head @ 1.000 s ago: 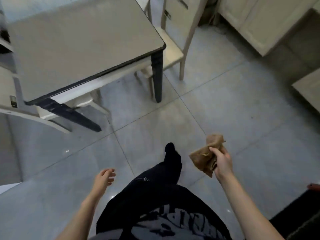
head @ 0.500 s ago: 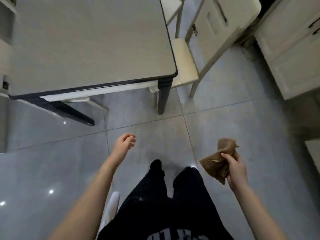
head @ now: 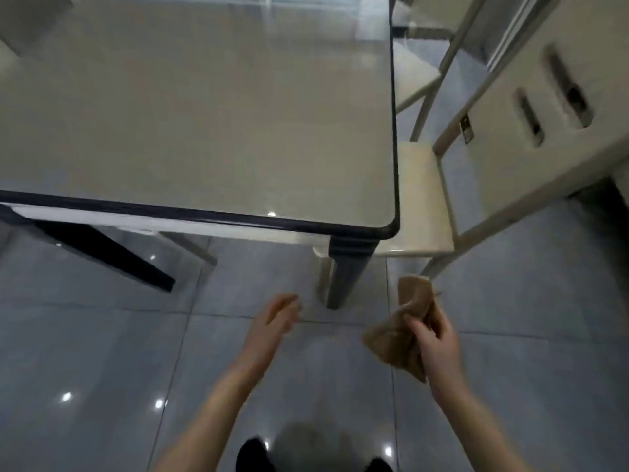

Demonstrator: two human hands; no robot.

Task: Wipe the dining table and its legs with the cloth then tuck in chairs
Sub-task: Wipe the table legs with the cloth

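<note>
The brown cloth is bunched in the right hand, whose fingers and thumb curl round its middle so that loose corners stick out above and below. It hangs in the air just near of the counter's dark right leg, touching nothing else. It looks light, soft and limp, and I'd judge it will fold to any shape. It could be spread flat under the palm for the glossy top of the counter and wrapped round a leg for the wipe downwards. The top looks smooth and slick, so the cloth should slide easily. The left hand holds nothing, its fingers loosely extended over the floor, left of the cloth.

The pale chair stands at the right side, its seat partly under the counter.

Compared with half a second ago, the person stands closer: the near edge and corner leg lie just beyond the hands. The left hand has reached forward and uncurled, and the grip on the cloth is unchanged.
</note>
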